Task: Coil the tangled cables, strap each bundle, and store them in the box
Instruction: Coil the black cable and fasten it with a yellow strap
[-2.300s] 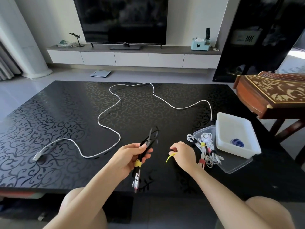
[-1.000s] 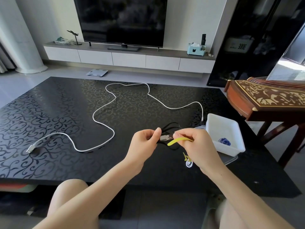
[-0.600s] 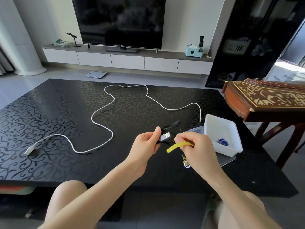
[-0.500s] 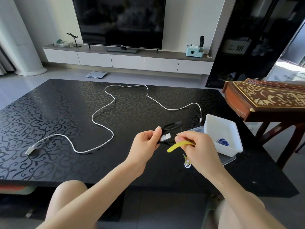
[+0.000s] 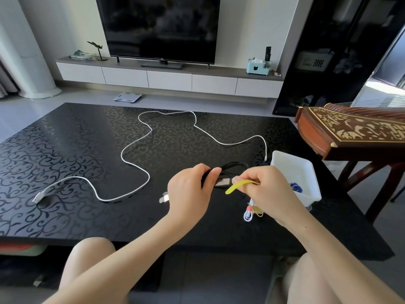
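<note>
My left hand [image 5: 191, 194] pinches a coiled black cable [image 5: 233, 167] above the table's near edge; a silver plug [image 5: 222, 182] of it pokes out between my hands and another plug [image 5: 164, 197] shows left of my palm. My right hand [image 5: 266, 191] holds a yellow strap [image 5: 237, 185] right beside the coil. A long white cable [image 5: 135, 167] lies spread in loose curves across the black table [image 5: 65, 150]. The white box [image 5: 295, 174] stands at the right, partly hidden by my right hand. Strapped white cable bundles [image 5: 252, 212] peek out under my right wrist.
A carved wooden zither [image 5: 355, 130] on a stand rises just right of the table. Beyond the table are a low TV cabinet [image 5: 168, 79] and a television [image 5: 160, 27]. My bare knees sit below the table's near edge.
My left hand turned the black coil from upright to level and brought it toward my right hand. My right hand lifted the yellow strap off the table up to the coil. In the last half second, little moved.
</note>
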The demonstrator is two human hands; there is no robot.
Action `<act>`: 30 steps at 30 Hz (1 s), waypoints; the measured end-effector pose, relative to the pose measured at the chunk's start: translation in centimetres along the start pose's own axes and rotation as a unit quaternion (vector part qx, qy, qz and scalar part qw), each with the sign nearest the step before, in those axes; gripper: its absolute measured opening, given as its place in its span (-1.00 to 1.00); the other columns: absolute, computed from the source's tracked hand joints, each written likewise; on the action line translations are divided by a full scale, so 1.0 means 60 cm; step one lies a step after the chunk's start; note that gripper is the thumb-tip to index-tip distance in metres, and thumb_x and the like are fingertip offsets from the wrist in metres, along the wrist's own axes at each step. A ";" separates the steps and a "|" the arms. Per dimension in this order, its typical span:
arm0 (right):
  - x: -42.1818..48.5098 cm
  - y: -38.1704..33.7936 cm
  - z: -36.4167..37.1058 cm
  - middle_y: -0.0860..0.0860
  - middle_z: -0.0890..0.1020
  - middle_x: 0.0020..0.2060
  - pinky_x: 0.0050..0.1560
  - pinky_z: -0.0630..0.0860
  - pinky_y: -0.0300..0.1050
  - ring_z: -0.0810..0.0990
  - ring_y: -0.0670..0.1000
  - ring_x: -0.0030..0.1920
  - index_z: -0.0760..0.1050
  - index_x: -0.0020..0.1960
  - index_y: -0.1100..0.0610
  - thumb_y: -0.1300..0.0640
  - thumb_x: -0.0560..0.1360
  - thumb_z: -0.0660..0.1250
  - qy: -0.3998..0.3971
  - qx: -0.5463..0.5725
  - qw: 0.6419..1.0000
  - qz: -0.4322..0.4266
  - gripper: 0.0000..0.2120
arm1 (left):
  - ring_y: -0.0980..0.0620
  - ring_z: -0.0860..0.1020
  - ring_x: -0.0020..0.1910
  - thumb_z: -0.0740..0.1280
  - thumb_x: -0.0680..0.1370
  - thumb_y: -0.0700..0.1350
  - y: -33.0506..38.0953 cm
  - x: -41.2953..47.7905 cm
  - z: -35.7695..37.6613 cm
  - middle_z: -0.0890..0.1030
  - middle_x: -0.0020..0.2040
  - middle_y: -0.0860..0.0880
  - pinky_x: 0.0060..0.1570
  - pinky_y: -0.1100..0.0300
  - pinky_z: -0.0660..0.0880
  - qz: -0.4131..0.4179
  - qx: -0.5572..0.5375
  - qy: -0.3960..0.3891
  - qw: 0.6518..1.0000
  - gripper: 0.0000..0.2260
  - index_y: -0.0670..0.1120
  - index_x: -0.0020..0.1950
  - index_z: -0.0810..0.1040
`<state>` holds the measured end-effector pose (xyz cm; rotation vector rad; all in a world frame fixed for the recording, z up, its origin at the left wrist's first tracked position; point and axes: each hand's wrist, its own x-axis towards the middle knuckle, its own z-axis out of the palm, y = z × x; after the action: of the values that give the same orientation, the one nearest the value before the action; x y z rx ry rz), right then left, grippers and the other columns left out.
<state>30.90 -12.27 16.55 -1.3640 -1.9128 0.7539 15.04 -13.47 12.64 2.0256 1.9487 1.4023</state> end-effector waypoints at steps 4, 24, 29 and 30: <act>0.004 0.010 0.005 -0.10 0.33 -0.63 -0.42 0.30 -0.25 0.32 -0.15 -0.55 0.62 -0.37 0.09 0.10 0.48 0.37 -0.023 0.068 0.996 0.059 -0.75 | 0.05 0.44 -0.46 0.29 0.57 -0.01 0.006 -0.002 -0.003 0.48 -0.48 0.04 -0.42 0.24 0.25 0.015 -0.013 0.001 1.000 -0.74 -0.14 -0.24 0.56; 0.002 0.026 0.001 -0.14 0.27 -0.62 -0.53 0.17 -0.29 0.19 -0.15 -0.58 0.60 -0.27 0.14 0.15 0.54 0.30 -0.041 0.210 0.973 0.090 -0.77 | 0.18 0.48 -0.34 0.31 0.57 -0.13 -0.001 0.017 -0.019 0.66 -0.28 0.03 -0.35 0.39 0.38 -0.174 -0.397 -0.297 0.851 -0.85 -0.08 -0.17 0.62; 0.003 0.024 -0.007 -0.11 0.25 -0.62 -0.53 0.14 -0.30 0.15 -0.13 -0.59 0.61 -0.38 0.11 0.20 0.55 0.27 -0.058 0.284 0.952 0.095 -0.66 | 0.18 0.32 -0.44 0.29 0.58 -0.02 -0.004 0.022 -0.016 0.50 -0.37 0.03 -0.32 0.29 0.27 -0.183 -0.350 -0.260 0.881 -0.72 -0.17 -0.25 0.55; 0.003 0.024 -0.007 -0.11 0.25 -0.62 -0.54 0.15 -0.31 0.15 -0.13 -0.59 0.61 -0.35 0.14 0.20 0.55 0.27 -0.058 0.297 0.948 0.096 -0.68 | 0.18 0.32 -0.44 0.29 0.57 -0.01 -0.004 0.022 -0.015 0.50 -0.37 0.02 -0.32 0.29 0.26 -0.185 -0.350 -0.256 0.882 -0.71 -0.16 -0.26 0.54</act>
<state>32.02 -11.67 15.71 -1.1379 -1.4610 1.3998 14.09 -12.87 13.81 1.3942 1.2521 1.0935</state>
